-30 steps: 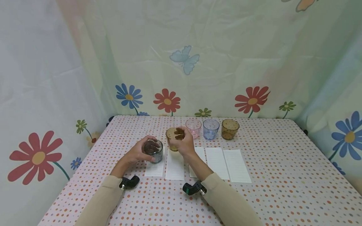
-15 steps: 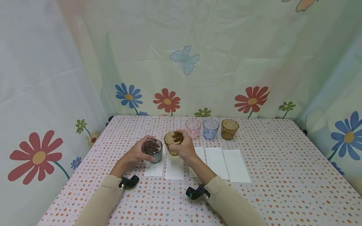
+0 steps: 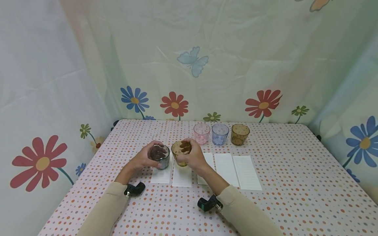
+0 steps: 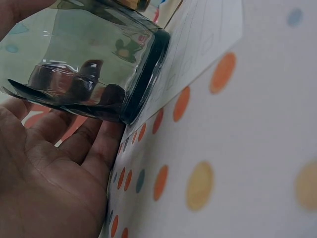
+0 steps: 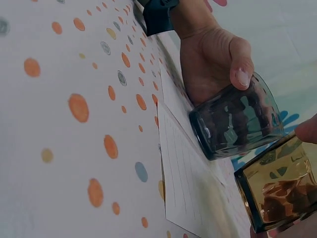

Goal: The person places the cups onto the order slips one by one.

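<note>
My left hand (image 3: 143,159) grips a dark grey-blue glass tumbler (image 3: 163,162), fingers round its far side and thumb at the near side. This tumbler stands upright at the top of the leftmost white paper sheet (image 3: 160,177); in the left wrist view its thick base (image 4: 148,74) meets the sheet. Beside it, my right hand (image 3: 195,158) holds an amber glass tumbler (image 3: 176,151) between thumb and fingers. The amber tumbler overlaps the upper part of the second sheet (image 3: 181,179). The right wrist view has both tumblers close together, the amber one's base (image 5: 249,203) near the paper.
Behind, a pink tumbler (image 3: 202,135), a blue tumbler (image 3: 220,135) and another amber tumbler (image 3: 240,135) stand in a row. Three more lined sheets lie to the right, the outermost sheet (image 3: 247,173) slightly angled. A dotted cloth (image 3: 295,183) covers the table; a flowered curtain (image 3: 224,65) surrounds it.
My right hand has brought the amber tumbler nearer to me and slightly left, from behind the second sheet to over its top part. The left hand and grey-blue tumbler have stayed put.
</note>
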The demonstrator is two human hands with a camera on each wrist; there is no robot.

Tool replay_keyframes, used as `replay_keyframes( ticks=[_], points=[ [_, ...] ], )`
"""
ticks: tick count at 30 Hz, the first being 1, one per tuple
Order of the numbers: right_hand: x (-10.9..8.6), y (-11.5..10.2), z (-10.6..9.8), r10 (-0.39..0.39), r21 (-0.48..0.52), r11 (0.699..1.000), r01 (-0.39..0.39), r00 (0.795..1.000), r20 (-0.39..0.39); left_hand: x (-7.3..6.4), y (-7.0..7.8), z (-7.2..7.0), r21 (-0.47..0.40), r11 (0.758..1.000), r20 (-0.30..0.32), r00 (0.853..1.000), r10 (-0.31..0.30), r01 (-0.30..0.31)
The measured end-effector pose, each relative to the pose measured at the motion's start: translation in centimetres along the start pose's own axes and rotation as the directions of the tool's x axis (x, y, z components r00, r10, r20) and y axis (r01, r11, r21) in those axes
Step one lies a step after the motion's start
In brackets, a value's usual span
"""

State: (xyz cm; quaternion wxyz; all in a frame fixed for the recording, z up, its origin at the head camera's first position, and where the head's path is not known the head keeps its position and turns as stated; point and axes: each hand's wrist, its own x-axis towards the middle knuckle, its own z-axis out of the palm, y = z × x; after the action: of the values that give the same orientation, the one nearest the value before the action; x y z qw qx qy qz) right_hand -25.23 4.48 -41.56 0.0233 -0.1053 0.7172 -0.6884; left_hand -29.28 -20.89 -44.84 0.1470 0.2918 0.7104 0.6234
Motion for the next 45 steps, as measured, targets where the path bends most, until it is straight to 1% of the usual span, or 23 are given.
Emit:
replay_keyframes(
  ticks=[3,9,14,17,21,24,26,28,30,32,33,40,45],
  points=[
    [-0.2,-0.1,-0.1,0.010,-0.020,1.000,-0.010,1.000,0.011,0.0,0.0,0.0,-0.006,1.000,0.002,1.000,0.002,-0.002],
    [-0.1,1.3,0.0,0.008,-0.028,1.000,-0.007,1.000,0.011,0.0,-0.1,-0.1,-0.008,1.000,0.008,1.000,0.010,-0.010],
    [0.0,1.9,0.1,-0.008,-0.043,0.999,0.008,1.000,0.005,0.0,-0.2,-0.1,-0.004,1.000,0.009,1.000,0.011,-0.011],
    [0.0,2.1,0.0,0.007,-0.057,0.998,-0.006,1.000,0.008,0.0,-0.2,-0.1,-0.001,1.000,0.011,1.000,0.011,-0.011],
    [-0.2,2.2,0.0,0.028,-0.080,0.996,-0.026,0.999,0.018,0.0,-0.2,0.0,-0.009,1.000,0.017,1.000,0.010,-0.009],
    [-0.3,2.3,0.0,0.030,-0.072,0.997,-0.028,0.999,0.030,0.0,-0.2,0.0,-0.014,1.000,0.017,1.000,0.009,-0.009],
    [-0.7,1.5,0.0,0.034,-0.064,0.997,-0.031,0.998,0.052,0.0,-0.2,0.0,-0.016,1.000,0.016,1.000,0.008,-0.008],
    [-0.8,1.5,0.1,0.033,-0.064,0.998,-0.030,0.998,0.056,0.0,-0.1,0.0,-0.016,1.000,0.016,1.000,0.009,-0.009],
    [-0.8,1.5,0.1,0.037,-0.083,0.996,-0.031,0.997,0.062,-0.1,-0.1,0.0,-0.021,1.000,0.019,1.000,0.008,-0.008],
    [-0.8,1.7,0.0,0.030,-0.100,0.995,-0.024,0.997,0.064,-0.1,-0.1,0.0,-0.029,1.000,0.026,1.000,0.009,-0.009],
    [-0.5,2.2,0.0,0.029,-0.107,0.994,-0.023,0.998,0.060,0.0,-0.1,0.0,-0.027,1.000,0.026,1.000,0.010,-0.010],
    [-0.5,2.4,-0.4,0.022,-0.113,0.993,-0.012,0.996,0.087,0.1,0.0,0.0,-0.045,0.999,0.030,0.999,0.016,-0.015],
    [-0.5,2.5,-0.6,0.032,-0.113,0.993,-0.020,0.994,0.103,0.0,-0.1,0.0,-0.048,0.999,0.038,0.999,0.019,-0.018]
  ],
)
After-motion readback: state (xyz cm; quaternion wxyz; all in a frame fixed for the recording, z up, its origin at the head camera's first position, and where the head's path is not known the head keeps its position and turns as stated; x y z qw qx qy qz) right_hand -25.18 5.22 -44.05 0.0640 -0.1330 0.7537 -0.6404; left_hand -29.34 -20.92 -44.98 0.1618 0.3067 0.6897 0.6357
